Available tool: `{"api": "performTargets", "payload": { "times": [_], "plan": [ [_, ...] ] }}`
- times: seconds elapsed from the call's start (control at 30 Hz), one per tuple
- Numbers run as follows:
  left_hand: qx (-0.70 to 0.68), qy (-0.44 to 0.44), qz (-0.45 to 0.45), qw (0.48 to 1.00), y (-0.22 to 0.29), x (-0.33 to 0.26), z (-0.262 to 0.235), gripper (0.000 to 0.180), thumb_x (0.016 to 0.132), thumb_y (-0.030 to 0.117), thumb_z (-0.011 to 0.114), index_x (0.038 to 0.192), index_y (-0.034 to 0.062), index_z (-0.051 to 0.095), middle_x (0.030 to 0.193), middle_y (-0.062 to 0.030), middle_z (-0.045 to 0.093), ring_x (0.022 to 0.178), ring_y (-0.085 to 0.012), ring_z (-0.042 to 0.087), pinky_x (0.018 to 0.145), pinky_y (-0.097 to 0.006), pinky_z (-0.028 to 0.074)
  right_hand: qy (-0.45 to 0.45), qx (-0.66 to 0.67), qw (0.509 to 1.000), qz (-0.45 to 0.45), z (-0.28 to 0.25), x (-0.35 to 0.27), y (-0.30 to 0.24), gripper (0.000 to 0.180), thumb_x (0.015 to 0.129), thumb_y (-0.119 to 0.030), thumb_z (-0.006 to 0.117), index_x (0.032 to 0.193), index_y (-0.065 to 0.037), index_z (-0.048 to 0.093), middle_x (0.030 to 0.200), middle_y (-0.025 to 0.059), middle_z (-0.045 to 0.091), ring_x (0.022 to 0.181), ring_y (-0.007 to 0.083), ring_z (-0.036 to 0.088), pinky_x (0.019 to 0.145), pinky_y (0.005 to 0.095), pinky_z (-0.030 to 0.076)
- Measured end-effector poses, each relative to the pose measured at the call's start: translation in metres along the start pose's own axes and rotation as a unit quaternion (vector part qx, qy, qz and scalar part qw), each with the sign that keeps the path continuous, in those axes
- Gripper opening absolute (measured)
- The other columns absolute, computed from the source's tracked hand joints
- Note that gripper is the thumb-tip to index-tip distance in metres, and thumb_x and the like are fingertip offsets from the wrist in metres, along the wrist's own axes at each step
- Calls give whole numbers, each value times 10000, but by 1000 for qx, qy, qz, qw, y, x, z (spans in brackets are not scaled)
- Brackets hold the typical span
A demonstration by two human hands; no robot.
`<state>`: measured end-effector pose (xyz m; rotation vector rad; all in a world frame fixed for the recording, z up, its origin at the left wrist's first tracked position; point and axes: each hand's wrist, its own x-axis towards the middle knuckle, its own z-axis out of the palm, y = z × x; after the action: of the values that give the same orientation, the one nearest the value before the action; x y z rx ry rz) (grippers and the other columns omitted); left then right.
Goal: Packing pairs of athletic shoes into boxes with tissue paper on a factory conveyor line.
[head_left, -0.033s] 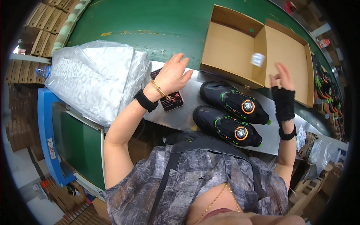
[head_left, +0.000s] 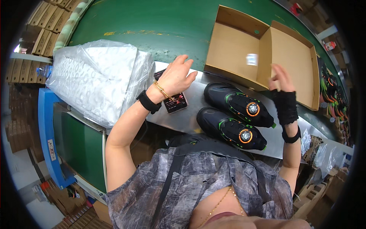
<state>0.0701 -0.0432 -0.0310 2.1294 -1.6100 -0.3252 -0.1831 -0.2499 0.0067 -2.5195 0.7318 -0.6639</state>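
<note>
A small white packet, blurred by motion, is apart from my fingers, over the left part of an open brown cardboard shoebox. My right hand, in a black wrist wrap, is stretched toward the box with its fingers apart and nothing in them. My left hand is open above a dark, printed flat rectangular thing, partly hidden by the wrist. Between my hands lie two black cycling shoes with green trim and orange-ringed dials, side by side on the metal surface.
Left of my left hand sits a clear plastic bag of white patterned sheets. A blue-framed piece stands at the left beside the green table. Stacked cartons line the far left. More shoes stand at the right edge.
The white packet has moved left, away from my right hand. My right hand has shifted slightly left. My left hand and the shoes have hardly moved.
</note>
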Motion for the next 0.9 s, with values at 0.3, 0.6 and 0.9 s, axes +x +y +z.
{"api": "performTargets", "payload": {
  "times": [0.3, 0.6, 0.9],
  "plan": [
    [-10, 240, -71, 968, -80, -70, -86, 248, 796, 131, 511, 986, -21, 561, 1067, -195, 535, 958, -317, 535, 830, -338, 416, -115, -148, 980, -68, 13, -12, -1, 425, 699, -124, 628, 1102, -72, 503, 1088, 144, 517, 978, 300, 503, 823, 380, 407],
    [206, 40, -358, 910, -204, -135, -85, 468, 815, 343, 488, 1128, -2, 452, 1248, -215, 356, 1101, -401, 374, 854, -508, 345, -277, -277, 919, -46, 35, -3, 16, 440, 768, -117, 521, 1194, -126, 413, 1068, 131, 532, 986, 267, 523, 912, 474, 305],
    [225, -16, -436, 871, -175, -120, -68, 835, 721, 591, 496, 1272, -4, 294, 1380, -221, 106, 1234, -480, 87, 929, -630, 115, -265, -246, 929, -71, 61, 13, 20, 287, 757, -42, 425, 1033, -80, 494, 837, 154, 598, 837, 283, 581, 888, 451, 341]
  ]
}}
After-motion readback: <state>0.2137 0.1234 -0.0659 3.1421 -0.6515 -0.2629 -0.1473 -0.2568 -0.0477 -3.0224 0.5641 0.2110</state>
